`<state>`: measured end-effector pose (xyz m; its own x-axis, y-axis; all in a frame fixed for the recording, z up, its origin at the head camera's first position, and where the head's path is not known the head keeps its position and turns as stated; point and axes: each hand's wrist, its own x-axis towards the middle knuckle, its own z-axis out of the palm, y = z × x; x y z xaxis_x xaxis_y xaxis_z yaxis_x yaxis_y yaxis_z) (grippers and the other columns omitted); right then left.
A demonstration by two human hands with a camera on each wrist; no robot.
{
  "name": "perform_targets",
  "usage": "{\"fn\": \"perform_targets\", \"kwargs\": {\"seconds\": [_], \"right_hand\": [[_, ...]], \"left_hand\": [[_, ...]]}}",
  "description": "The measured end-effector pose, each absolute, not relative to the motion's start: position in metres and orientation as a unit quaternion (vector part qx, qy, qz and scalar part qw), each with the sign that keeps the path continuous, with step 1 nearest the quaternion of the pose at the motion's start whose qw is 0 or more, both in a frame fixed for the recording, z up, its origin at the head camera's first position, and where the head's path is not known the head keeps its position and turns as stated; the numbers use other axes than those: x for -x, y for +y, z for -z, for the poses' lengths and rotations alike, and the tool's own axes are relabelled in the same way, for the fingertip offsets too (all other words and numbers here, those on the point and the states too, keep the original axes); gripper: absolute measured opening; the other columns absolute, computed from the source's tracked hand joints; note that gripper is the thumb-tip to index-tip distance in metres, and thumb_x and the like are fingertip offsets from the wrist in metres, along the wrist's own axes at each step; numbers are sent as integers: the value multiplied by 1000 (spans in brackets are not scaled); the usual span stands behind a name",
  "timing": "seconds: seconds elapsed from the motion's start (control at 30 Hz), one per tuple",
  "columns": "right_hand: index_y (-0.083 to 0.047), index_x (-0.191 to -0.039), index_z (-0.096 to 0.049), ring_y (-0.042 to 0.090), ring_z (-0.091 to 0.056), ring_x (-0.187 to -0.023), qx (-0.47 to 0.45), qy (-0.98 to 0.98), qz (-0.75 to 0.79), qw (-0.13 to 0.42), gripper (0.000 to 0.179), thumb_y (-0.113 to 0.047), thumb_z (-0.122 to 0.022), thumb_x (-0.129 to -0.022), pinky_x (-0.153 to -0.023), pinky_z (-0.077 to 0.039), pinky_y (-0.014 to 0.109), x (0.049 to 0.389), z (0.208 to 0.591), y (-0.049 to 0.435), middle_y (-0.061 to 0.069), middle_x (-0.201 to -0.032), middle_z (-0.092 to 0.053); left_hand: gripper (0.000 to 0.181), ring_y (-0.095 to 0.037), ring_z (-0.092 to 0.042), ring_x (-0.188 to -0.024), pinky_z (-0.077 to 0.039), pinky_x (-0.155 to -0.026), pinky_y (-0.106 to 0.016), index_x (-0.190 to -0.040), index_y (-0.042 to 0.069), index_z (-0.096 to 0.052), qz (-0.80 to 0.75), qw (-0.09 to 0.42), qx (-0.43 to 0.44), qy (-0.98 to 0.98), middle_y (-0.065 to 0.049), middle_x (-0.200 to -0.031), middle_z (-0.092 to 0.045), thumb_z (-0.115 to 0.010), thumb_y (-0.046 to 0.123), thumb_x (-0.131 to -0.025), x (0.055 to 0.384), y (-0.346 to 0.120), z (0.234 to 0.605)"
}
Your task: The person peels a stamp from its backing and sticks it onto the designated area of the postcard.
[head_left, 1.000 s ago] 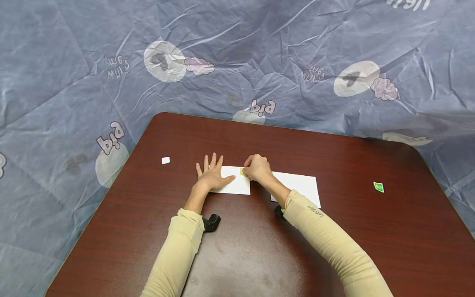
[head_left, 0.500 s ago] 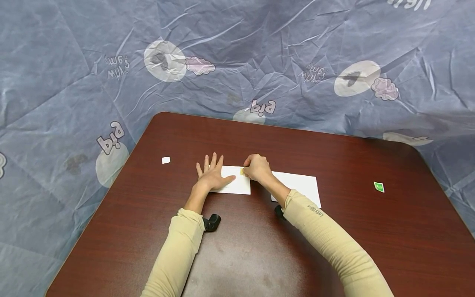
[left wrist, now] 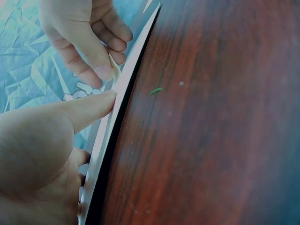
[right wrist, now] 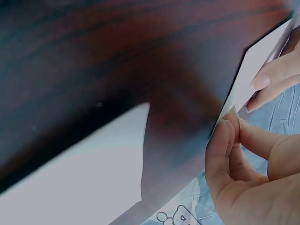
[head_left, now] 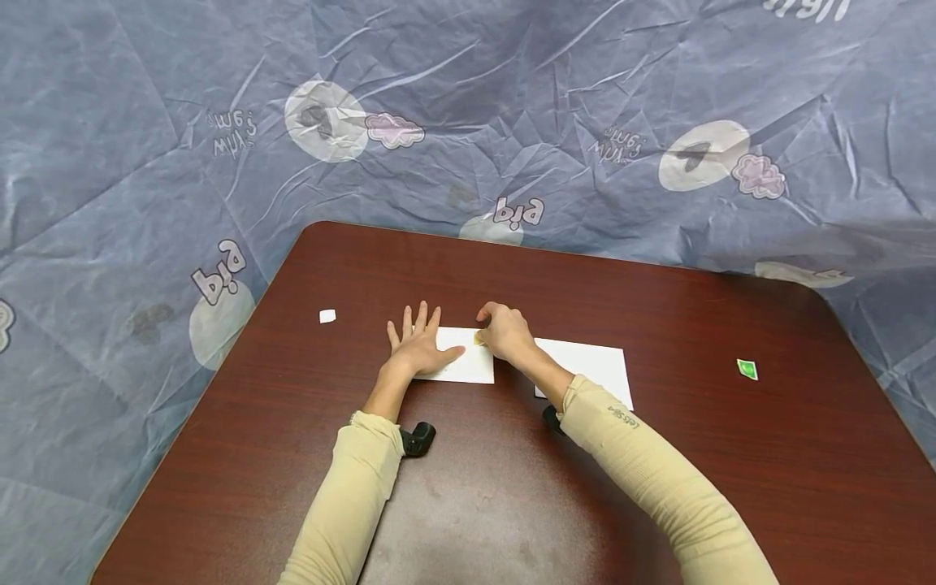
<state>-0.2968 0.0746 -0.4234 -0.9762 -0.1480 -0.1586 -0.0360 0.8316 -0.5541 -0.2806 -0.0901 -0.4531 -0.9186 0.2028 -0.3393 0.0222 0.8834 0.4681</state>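
My left hand [head_left: 422,351] lies flat with fingers spread on a white card [head_left: 475,367], its thumb on the near part of the surface. At the card's far right corner my right hand [head_left: 509,333] pinches a small yellow sticker [head_left: 478,337] between thumb and fingers. Seen from the left wrist, the sticker [left wrist: 115,70] stands up bent from the card's surface, with the right thumb against it. The right wrist view shows its pale tip [right wrist: 234,111] poking out of the pinch. The fingers cover much of the sticker.
Right of this card lies a second white card [head_left: 592,366], partly under the right forearm. A small white piece [head_left: 327,316] lies at the left, and a green sticker [head_left: 747,369] at the right. A tiny green sliver [left wrist: 156,91] rests on the brown table [head_left: 658,487].
The left hand stays in place. My right hand shifts very slightly and its index finger lifts a bit, while the yellow sticker looks more bent up than before.
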Motion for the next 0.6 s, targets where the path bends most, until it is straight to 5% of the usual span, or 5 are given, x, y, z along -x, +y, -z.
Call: {"fn": "perform_targets", "kwargs": {"seconds": [0.4,0.6], "right_hand": [[-8,-116,-62,20,-62,-75,80,960,259,67,30,-5,-69,-87,-65,-50,33,293,426,75,9,-89,-67],[-6,-117,-60,22,-58,-72,65,962,252,85,32,-7,-67,-87,-62,-47,31,294,427,74,13,-96,-67]], "left_hand": [[88,-27,24,-139,18,-105,-55,-154,16,0,-232,197,-56,951,-6,-157,17,-46,59,-92,285,-89,457],[89,-27,25,-139,19,-105,-55,-154,17,0,-233,198,-55,951,-5,-156,17,-46,60,-91,287,-90,460]]}}
